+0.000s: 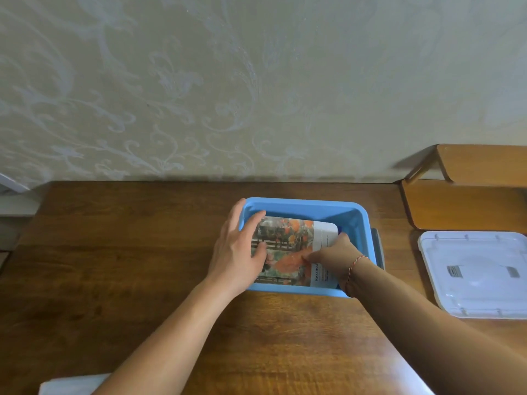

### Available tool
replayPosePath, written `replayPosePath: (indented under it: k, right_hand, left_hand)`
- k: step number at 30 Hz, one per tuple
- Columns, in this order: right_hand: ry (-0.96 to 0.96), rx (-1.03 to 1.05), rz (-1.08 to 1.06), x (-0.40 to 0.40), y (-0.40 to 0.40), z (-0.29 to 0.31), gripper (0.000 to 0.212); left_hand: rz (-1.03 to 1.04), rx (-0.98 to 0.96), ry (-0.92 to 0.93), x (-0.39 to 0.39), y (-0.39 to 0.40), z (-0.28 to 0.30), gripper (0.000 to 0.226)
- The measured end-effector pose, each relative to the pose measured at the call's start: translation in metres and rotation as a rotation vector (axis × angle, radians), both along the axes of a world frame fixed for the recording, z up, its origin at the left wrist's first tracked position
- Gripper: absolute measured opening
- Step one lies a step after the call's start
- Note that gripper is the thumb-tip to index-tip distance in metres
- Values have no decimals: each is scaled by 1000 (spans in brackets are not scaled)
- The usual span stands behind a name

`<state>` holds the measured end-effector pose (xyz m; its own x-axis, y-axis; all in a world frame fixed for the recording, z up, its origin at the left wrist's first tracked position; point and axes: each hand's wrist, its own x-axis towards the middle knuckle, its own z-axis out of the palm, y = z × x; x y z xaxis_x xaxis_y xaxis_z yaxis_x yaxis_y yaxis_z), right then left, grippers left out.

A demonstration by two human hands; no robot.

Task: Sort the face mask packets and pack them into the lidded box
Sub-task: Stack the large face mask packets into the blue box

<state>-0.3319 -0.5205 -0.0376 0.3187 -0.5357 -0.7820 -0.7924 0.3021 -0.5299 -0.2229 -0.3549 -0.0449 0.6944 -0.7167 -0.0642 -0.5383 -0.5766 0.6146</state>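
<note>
A blue plastic box (306, 206) stands open in the middle of the wooden table. Inside it lie face mask packets (293, 238) with an orange flower print and a white end panel; how many are stacked I cannot tell. My left hand (238, 249) lies over the box's left rim, its straight fingers pressing the top packet. My right hand (332, 256) reaches into the right side of the box, with the fingers curled down on the packet's white end and the thumb against its face. The box's clear lid (476, 273) lies flat on the table to the right.
A patterned wall (228, 81) rises behind the table's far edge. A wooden shelf unit (467, 192) stands at the back right, behind the lid. Something white (71, 384) pokes in at the bottom left edge of the table (114, 252).
</note>
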Motion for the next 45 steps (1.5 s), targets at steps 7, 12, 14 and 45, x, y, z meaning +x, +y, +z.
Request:
replayPosePath:
  k: [7, 12, 14, 45]
  right_hand:
    - [-70, 73, 14, 4, -2, 4, 84]
    - [-53, 13, 101, 1, 2, 7, 99]
    - [-32, -58, 197, 0, 3, 2, 103]
    - [31, -201, 306, 4, 13, -2, 65]
  left_hand:
    - [25, -1, -21, -2, 0, -3, 60]
    - [18, -45, -49, -3, 0, -6, 58]
    - [12, -36, -89, -3, 1, -6, 63]
    - [-204, 618, -362, 7, -18, 12, 59]
